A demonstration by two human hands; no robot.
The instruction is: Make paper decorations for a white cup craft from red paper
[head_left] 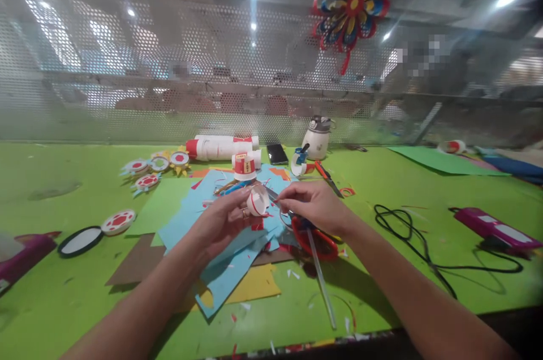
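Observation:
My left hand (pixel 231 210) is closed round a small white paper cup piece (pixel 257 201) with a red line on it, its opening tilted toward me. Just to the right, my right hand (pixel 309 204) pinches at the fingertips; a thin reddish strip seems to be there, too small to make out surely. Under the right hand lie red-handled scissors (pixel 324 247), partly hidden by the wrist. A clear glue stick (pixel 321 278) slants down from them. Blue paper sheets (pixel 231 275) and scraps spread beneath both hands. Behind the cup piece stands a red and white paper cup (pixel 245 167).
At the left are decorated discs (pixel 147 180), a black-rimmed disc (pixel 80 241) and a purple tool (pixel 25 258). White paper rolls (pixel 223 148), a phone (pixel 277 154), a bottle (pixel 316 138) and a utility knife (pixel 327 178) lie farther back. A black cable (pixel 413 235) runs near a purple device (pixel 494 228).

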